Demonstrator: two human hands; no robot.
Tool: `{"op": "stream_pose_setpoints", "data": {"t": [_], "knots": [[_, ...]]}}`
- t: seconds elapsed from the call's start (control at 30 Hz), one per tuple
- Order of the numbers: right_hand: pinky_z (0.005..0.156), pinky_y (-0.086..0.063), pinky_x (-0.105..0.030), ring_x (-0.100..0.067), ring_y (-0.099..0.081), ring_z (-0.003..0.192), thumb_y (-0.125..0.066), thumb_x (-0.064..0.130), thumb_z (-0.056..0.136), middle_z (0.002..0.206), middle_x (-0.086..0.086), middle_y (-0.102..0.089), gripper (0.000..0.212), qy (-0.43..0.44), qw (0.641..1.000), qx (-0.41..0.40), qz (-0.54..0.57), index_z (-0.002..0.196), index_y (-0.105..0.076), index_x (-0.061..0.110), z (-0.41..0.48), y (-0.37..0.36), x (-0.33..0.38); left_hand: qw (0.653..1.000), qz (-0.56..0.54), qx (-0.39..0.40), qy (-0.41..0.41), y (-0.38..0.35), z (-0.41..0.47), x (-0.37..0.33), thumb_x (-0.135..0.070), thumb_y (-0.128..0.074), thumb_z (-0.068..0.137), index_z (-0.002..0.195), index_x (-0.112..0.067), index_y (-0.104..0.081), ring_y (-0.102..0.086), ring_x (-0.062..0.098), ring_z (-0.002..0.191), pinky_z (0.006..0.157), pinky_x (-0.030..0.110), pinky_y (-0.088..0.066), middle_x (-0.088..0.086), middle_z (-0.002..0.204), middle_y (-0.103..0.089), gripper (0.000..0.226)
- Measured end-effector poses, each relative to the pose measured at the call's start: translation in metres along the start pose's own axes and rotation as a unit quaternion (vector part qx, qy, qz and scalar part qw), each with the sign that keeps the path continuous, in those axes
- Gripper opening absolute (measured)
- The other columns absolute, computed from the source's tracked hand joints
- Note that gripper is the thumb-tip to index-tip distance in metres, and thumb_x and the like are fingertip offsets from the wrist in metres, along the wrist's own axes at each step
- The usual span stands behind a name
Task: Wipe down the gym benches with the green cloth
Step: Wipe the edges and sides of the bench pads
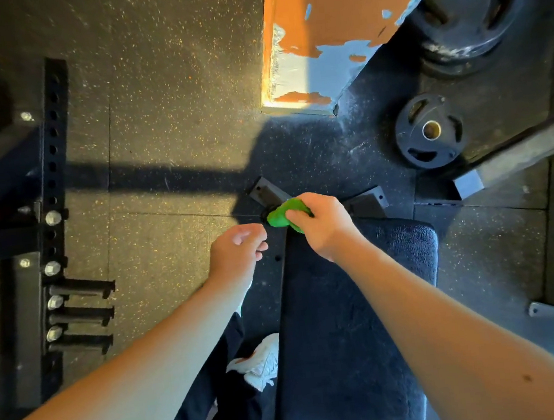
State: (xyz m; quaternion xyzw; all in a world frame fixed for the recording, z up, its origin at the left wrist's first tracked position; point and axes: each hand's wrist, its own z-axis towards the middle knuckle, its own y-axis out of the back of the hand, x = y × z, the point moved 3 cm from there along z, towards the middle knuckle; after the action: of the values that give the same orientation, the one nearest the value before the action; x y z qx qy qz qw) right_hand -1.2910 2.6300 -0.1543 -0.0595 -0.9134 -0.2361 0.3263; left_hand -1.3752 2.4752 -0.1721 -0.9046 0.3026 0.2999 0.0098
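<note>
Right grip (323, 223) is clenched round the bunched green cloth (281, 217), which is held at the far end of the black padded gym bench (347, 305), above its metal foot (268, 192). Just beside it, off the bench's left edge, the left grip (237, 251) is held with fingers loosely curled and nothing in it. A small weight plate (428, 132) is seen lying on the speckled rubber floor (153, 86) beyond.

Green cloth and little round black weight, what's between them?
In the head view: the right hand gripping the green cloth, then bare speckled black floor.
</note>
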Motion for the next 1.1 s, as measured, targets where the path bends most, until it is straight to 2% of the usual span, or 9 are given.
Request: {"op": "stream_pose_setpoints", "data": {"t": [0.1, 0.2, 0.43, 0.53, 0.67, 0.77, 0.87, 0.97, 1.1], "knots": [[0.071, -0.045, -0.025, -0.004, -0.057, 0.071, -0.061, 0.017, 0.100, 0.075, 0.013, -0.065, 0.015, 0.028, 0.986, -0.051, 0.155, 0.104, -0.075, 0.020, -0.037, -0.005, 0.009, 0.997, -0.029, 0.038, -0.059, 0.006, -0.014, -0.018, -0.011, -0.069, 0.092, 0.093, -0.013, -0.072, -0.069, 0.019, 0.082, 0.073, 0.031, -0.053, 0.011, 0.093, -0.074, 0.003], [0.076, -0.052, -0.021, -0.002, -0.067, 0.084, -0.062, 0.008, 0.099, 0.093, 0.011, -0.076, 0.024, 0.015, 0.956, -0.064, 0.286, 0.116, -0.076, 0.017, -0.067, -0.019, 0.006, 0.992, 0.007, 0.076, -0.097, 0.005, -0.027, -0.023, -0.017, -0.067, 0.095, 0.104, -0.012, -0.071, -0.071, 0.017, 0.090, 0.072, 0.026, -0.056, 0.008, 0.100, -0.075, 0.010], [0.093, -0.058, -0.042, -0.020, -0.072, 0.105, -0.055, -0.010, 0.092, 0.108, -0.002, -0.077, 0.047, -0.048, 0.902, -0.082, 0.421, 0.115, -0.075, 0.025, -0.096, -0.065, -0.026, 0.966, 0.114, 0.159, -0.172, 0.013, -0.034, -0.001, -0.021, -0.072, 0.088, 0.113, -0.024, -0.070, -0.068, 0.006, 0.101, 0.085, 0.021, -0.055, -0.008, 0.106, -0.074, 0.025], [0.099, -0.056, -0.050, -0.025, -0.071, 0.109, -0.049, -0.015, 0.090, 0.110, -0.005, -0.076, 0.053, -0.055, 0.890, -0.081, 0.445, 0.115, -0.073, 0.025, -0.106, -0.083, -0.035, 0.955, 0.154, 0.179, -0.182, 0.019, -0.039, 0.010, -0.020, -0.071, 0.093, 0.114, -0.028, -0.070, -0.068, 0.002, 0.101, 0.081, 0.017, -0.054, -0.011, 0.106, -0.073, 0.023], [0.094, -0.059, -0.045, -0.022, -0.074, 0.099, -0.059, -0.004, 0.096, 0.102, -0.006, -0.077, 0.025, -0.055, 0.897, -0.090, 0.429, 0.111, -0.069, 0.013, -0.123, -0.105, -0.038, 0.967, 0.148, 0.123, -0.166, 0.036, -0.043, 0.027, -0.017, -0.057, 0.102, 0.108, -0.020, -0.073, -0.068, -0.005, 0.088, 0.071, 0.009, -0.050, -0.010, 0.099, -0.074, 0.017], [0.090, -0.060, -0.033, -0.015, -0.073, 0.095, -0.066, -0.001, 0.093, 0.098, -0.001, -0.076, 0.023, -0.022, 0.926, -0.116, 0.358, 0.102, -0.073, 0.019, -0.138, -0.122, -0.033, 0.983, 0.080, 0.111, -0.124, 0.052, -0.052, 0.049, -0.005, -0.047, 0.103, 0.093, -0.017, -0.072, -0.070, 0.001, 0.075, 0.064, 0.014, -0.053, -0.011, 0.080, -0.076, 0.029], [0.090, -0.059, -0.032, -0.015, -0.071, 0.097, -0.057, -0.005, 0.095, 0.100, 0.001, -0.075, 0.037, 0.007, 0.931, -0.123, 0.344, 0.092, -0.069, 0.030, -0.162, -0.141, -0.031, 0.977, 0.025, 0.185, -0.106, 0.078, -0.073, 0.075, -0.007, -0.046, 0.104, 0.099, -0.012, -0.070, -0.072, 0.007, 0.079, 0.067, 0.023, -0.058, -0.003, 0.085, -0.077, 0.025], [0.084, -0.059, -0.032, -0.019, -0.070, 0.098, -0.054, -0.007, 0.094, 0.097, 0.002, -0.073, 0.040, 0.030, 0.932, -0.125, 0.339, 0.090, -0.070, 0.030, -0.192, -0.166, -0.037, 0.960, 0.104, 0.216, -0.144, 0.105, -0.091, 0.100, -0.010, -0.056, 0.101, 0.109, -0.014, -0.072, -0.072, 0.009, 0.086, 0.079, 0.027, -0.060, -0.004, 0.092, -0.077, 0.018], [0.069, -0.057, -0.022, -0.016, -0.072, 0.090, -0.051, -0.011, 0.092, 0.095, -0.002, -0.075, 0.036, 0.027, 0.923, -0.124, 0.362, 0.105, -0.073, 0.015, -0.214, -0.194, -0.048, 0.945, 0.151, 0.184, -0.224, 0.122, -0.100, 0.120, -0.001, -0.060, 0.098, 0.099, -0.012, -0.073, -0.064, 0.006, 0.069, 0.073, 0.026, -0.055, -0.005, 0.076, -0.071, 0.017]]}}
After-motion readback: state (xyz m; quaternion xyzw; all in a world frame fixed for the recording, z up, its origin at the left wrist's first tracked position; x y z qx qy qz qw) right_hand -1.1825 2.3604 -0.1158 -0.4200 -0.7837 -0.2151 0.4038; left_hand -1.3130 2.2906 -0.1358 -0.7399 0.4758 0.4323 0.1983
